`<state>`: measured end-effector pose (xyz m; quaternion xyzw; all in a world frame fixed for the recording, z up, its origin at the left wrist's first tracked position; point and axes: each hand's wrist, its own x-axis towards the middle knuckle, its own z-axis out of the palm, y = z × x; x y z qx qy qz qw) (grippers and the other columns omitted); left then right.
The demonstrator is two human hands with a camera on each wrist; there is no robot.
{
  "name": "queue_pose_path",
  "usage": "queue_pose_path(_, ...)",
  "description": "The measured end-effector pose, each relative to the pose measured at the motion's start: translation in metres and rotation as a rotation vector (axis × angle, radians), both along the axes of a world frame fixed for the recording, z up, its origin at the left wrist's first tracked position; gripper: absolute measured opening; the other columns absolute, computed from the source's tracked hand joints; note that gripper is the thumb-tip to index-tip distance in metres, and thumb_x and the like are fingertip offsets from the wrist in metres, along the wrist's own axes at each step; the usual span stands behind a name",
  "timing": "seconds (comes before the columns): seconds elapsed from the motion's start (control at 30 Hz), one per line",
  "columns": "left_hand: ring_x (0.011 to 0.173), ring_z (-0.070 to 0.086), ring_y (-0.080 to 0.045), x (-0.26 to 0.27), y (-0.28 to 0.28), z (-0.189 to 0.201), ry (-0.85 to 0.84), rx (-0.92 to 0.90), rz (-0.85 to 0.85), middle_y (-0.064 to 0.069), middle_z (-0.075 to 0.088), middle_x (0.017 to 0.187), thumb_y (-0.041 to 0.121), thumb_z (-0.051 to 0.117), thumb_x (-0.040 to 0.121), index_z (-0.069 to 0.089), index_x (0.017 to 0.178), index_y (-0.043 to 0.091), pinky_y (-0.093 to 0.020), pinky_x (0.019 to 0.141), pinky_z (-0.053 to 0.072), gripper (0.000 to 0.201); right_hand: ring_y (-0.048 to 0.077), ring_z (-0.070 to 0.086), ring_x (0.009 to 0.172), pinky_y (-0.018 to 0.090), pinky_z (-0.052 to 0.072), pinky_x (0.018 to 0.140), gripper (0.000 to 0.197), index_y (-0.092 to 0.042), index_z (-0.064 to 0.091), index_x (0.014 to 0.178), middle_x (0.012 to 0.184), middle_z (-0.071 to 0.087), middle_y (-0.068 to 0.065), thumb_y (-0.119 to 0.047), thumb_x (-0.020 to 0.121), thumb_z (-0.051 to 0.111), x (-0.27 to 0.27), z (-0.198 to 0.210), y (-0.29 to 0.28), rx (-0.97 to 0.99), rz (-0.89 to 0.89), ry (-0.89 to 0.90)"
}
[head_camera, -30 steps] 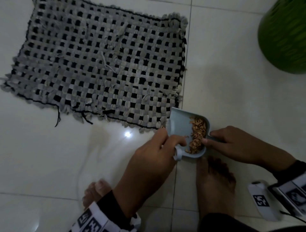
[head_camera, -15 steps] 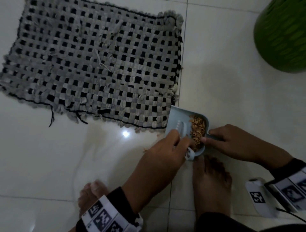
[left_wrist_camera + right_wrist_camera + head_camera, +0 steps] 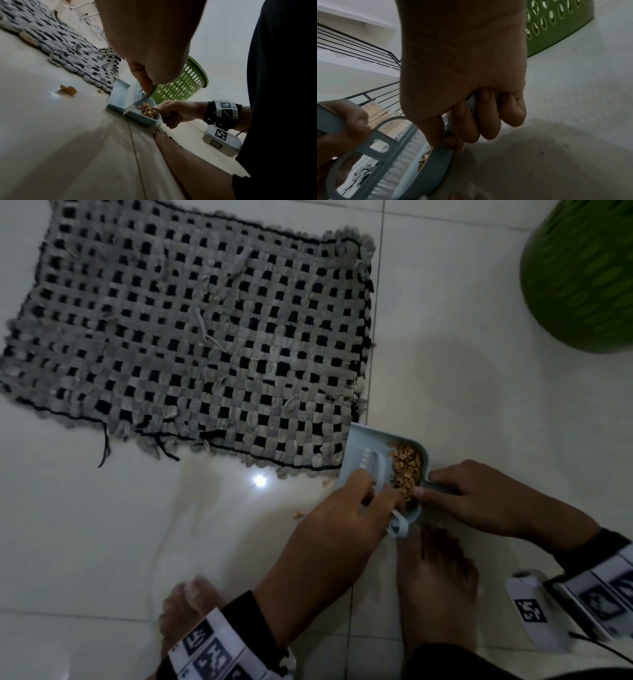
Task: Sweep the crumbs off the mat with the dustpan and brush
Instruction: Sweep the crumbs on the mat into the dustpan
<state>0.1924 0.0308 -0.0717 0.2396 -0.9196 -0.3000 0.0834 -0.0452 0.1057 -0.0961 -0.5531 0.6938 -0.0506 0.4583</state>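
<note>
A grey and black woven mat (image 3: 191,337) lies on the white tiled floor. The pale blue dustpan (image 3: 359,446) sits at the mat's near right corner, with a heap of brown crumbs (image 3: 406,469) in its back. My left hand (image 3: 349,522) grips the small blue brush (image 3: 376,470), whose white bristles (image 3: 132,98) are inside the pan against the crumbs. My right hand (image 3: 479,498) holds the dustpan's handle (image 3: 471,102), fingers curled round it. A few loose crumbs (image 3: 298,514) lie on the floor left of the pan, one large piece (image 3: 68,89) in the left wrist view.
A green perforated basket (image 3: 582,272) stands at the back right. My bare feet (image 3: 435,587) are planted just behind the dustpan. Stair railings (image 3: 359,54) and a cardboard box (image 3: 376,113) are in the background of the right wrist view.
The left hand has carried the brush further into the dustpan toward the crumb heap. The right hand and dustpan have stayed put.
</note>
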Motion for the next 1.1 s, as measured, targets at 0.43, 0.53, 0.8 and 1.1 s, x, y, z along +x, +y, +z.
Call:
queue_pose_path(0.43, 0.076, 0.054, -0.002, 0.021, -0.011, 0.005, 0.196, 0.269, 0.130, 0.008, 0.050, 0.098, 0.025, 0.055, 0.096, 0.056, 0.104, 0.026, -0.012, 0.069, 0.048, 0.009, 0.014, 0.052, 0.049, 0.029, 0.037, 0.052, 0.065, -0.015, 0.056, 0.061, 0.057, 0.054, 0.004, -0.075, 0.080, 0.042, -0.017, 0.005, 0.012, 0.042, 0.001, -0.041)
queue_pose_path(0.53, 0.076, 0.052, 0.006, 0.049, -0.023, 0.012, 0.232, 0.274, 0.228, 0.017, 0.047, 0.094, 0.021, 0.056, 0.094, 0.059, 0.100, 0.025, -0.003, 0.069, 0.041, 0.008, 0.010, 0.046, 0.045, 0.020, 0.031, 0.049, 0.060, -0.017, 0.052, 0.057, 0.051, 0.047, -0.003, -0.072, 0.081, 0.045, -0.021, 0.013, 0.015, 0.067, 0.035, -0.081)
queue_pose_path(0.8, 0.075, 0.060, 0.003, 0.098, -0.047, 0.020, 0.022, 0.195, 0.270, 0.017, 0.058, 0.103, 0.032, 0.056, 0.097, 0.065, 0.112, 0.024, -0.024, 0.065, 0.055, 0.019, 0.010, 0.046, 0.046, 0.018, 0.032, 0.051, 0.047, -0.024, 0.045, 0.053, 0.051, 0.045, -0.003, -0.051, 0.091, 0.052, 0.012, 0.017, 0.015, 0.134, 0.071, -0.149)
queue_pose_path(1.1, 0.056, 0.059, -0.016, 0.106, -0.029, 0.009, -0.095, -0.106, 0.170, 0.002, 0.062, 0.069, 0.028, 0.047, 0.098, 0.064, 0.088, 0.014, -0.022, 0.062, 0.035, 0.025, 0.008, 0.046, 0.046, 0.020, 0.034, 0.052, 0.048, -0.026, 0.044, 0.053, 0.051, 0.048, -0.006, -0.050, 0.094, 0.052, 0.024, 0.016, 0.032, 0.234, 0.082, -0.116)
